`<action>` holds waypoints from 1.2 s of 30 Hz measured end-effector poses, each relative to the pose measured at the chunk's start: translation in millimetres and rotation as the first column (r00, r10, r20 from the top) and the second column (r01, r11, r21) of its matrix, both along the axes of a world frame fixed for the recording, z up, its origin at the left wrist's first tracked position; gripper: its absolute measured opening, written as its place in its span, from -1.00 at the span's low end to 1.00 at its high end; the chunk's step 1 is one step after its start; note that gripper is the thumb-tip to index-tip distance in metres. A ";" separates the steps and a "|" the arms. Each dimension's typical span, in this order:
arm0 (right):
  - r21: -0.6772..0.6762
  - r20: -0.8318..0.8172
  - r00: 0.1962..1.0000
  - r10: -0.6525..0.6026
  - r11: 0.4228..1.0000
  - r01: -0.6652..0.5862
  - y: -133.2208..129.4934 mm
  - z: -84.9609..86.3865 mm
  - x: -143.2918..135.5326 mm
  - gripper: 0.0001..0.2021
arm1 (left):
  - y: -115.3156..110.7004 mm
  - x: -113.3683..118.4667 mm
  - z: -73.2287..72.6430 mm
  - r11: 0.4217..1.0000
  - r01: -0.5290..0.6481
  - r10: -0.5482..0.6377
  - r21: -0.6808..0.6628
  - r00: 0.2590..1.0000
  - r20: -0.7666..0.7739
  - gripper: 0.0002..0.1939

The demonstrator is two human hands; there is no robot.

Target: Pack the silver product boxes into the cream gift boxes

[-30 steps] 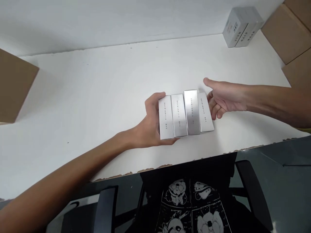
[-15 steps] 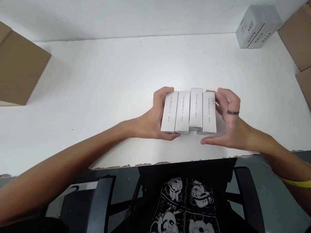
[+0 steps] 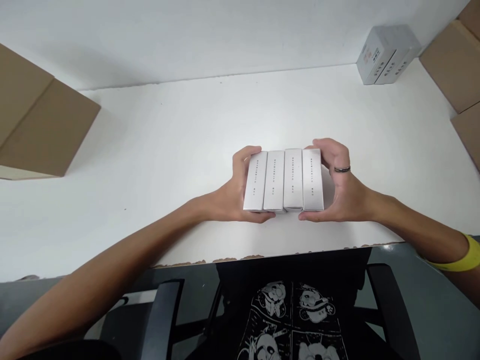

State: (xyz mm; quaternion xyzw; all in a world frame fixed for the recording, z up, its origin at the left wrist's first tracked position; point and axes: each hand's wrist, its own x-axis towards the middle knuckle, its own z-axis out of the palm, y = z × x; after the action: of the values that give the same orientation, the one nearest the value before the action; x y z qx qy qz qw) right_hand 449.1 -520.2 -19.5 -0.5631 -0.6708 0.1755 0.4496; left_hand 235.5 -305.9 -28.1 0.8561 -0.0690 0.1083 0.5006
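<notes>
Several slim white boxes stand side by side in a row near the table's front edge, narrow printed faces up. My left hand wraps the left end of the row, thumb and fingers along its near and far sides. Around the right end, my right hand, with a dark ring on one finger, grips the outermost box. A gap shows between that box and my right palm. The boxes' tops are nearly level, with the third from the left set very slightly farther back.
Two grey-white printed boxes stand against the wall at the back right. Brown cardboard boxes flank the table, one at the left and others at the right. The white table's front edge is chipped.
My right hand has closed in from the right onto the row's end. The third box has come nearer into line with the others. The camera view has shifted a little.
</notes>
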 end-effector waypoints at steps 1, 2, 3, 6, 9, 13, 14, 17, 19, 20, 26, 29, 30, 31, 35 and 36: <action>0.014 0.004 1.000 0.003 1.000 -0.003 1.4 -1.1 -1.1 0.10 | -1.3 -0.6 0.9 1.000 -0.004 0.004 -0.011 1.000 -0.012 0.29; 0.027 0.006 1.000 0.014 1.000 -0.015 2.5 -1.7 -2.3 0.07 | -2.7 -1.2 1.9 1.000 -0.005 0.005 -0.018 1.000 -0.023 0.27; 0.039 0.006 1.000 0.030 0.999 -0.031 3.4 -1.9 -3.5 0.04 | -4.1 -1.7 3.0 1.000 -0.006 0.005 -0.024 0.999 -0.032 0.26; 0.045 -0.001 0.998 0.058 0.997 -0.058 3.3 0.1 -7.2 -0.01 | -6.8 -2.7 6.6 1.000 0.000 -0.001 -0.026 0.999 -0.039 0.23; 0.004 -0.006 0.998 0.068 0.998 -0.067 -2.8 5.0 -8.9 -0.02 | -7.0 -3.1 10.2 1.000 0.014 -0.014 -0.013 0.999 -0.048 0.20; -0.046 -0.022 0.999 0.050 0.998 -0.051 -20.3 14.0 -2.5 -0.02 | -5.6 -5.1 13.3 0.999 0.033 -0.033 0.004 0.996 -0.080 0.15; -0.066 -0.031 0.999 0.032 0.997 -0.034 -25.2 15.9 0.3 -0.01 | -5.3 -5.9 13.5 0.999 0.032 -0.032 0.000 0.996 -0.080 0.14; -0.156 -0.084 0.996 0.000 0.988 -0.013 -37.2 18.8 8.0 -0.01 | -5.1 -7.5 13.7 1.000 0.022 -0.023 -0.016 0.998 -0.056 0.13; -0.195 -0.133 0.991 -0.006 0.981 -0.020 -41.3 18.5 10.1 -0.02 | -6.1 -7.1 14.0 1.000 0.013 -0.015 -0.028 0.999 -0.049 0.14; -0.201 -0.152 0.988 -0.011 0.979 -0.020 -41.9 18.1 10.0 -0.02 | -6.9 -6.3 14.3 0.999 0.017 -0.019 -0.042 0.998 -0.055 0.14; -0.237 -0.129 0.991 -0.015 0.971 -0.017 -35.6 20.4 3.1 -0.02 | -10.8 -1.6 16.0 0.989 0.059 -0.065 -0.139 0.997 -0.038 0.15; -0.258 -0.104 0.995 -0.001 0.966 -0.026 -33.0 23.5 1.6 -0.02 | -9.6 -3.7 17.6 0.989 0.074 -0.079 -0.125 0.996 -0.043 0.14; -0.253 -0.094 0.996 0.003 0.967 -0.027 -31.9 23.5 1.1 -0.03 | -9.3 -4.4 17.7 0.991 0.062 -0.070 -0.121 0.996 -0.057 0.14; -0.239 -0.083 0.997 0.009 0.971 -0.029 -30.5 22.6 0.2 -0.03 | -9.4 -4.6 17.2 0.992 0.048 -0.056 -0.115 0.996 -0.074 0.14; -0.068 0.004 1.000 0.004 0.998 -0.004 -19.2 11.1 -8.4 -0.01 | -14.9 1.4 9.2 0.995 0.041 -0.043 -0.090 0.999 -0.022 0.14; -0.035 0.018 1.000 -0.003 0.999 0.004 -16.0 7.6 -11.2 -0.01 | -16.9 3.9 6.9 0.995 0.048 -0.048 -0.090 0.999 0.005 0.15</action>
State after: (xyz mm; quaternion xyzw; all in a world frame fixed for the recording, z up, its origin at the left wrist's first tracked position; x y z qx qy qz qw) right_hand 437.9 -536.1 -11.9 -0.5738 -0.6706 0.1813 0.4337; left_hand 239.3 -322.8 -21.3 0.8307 -0.0852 0.1002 0.5409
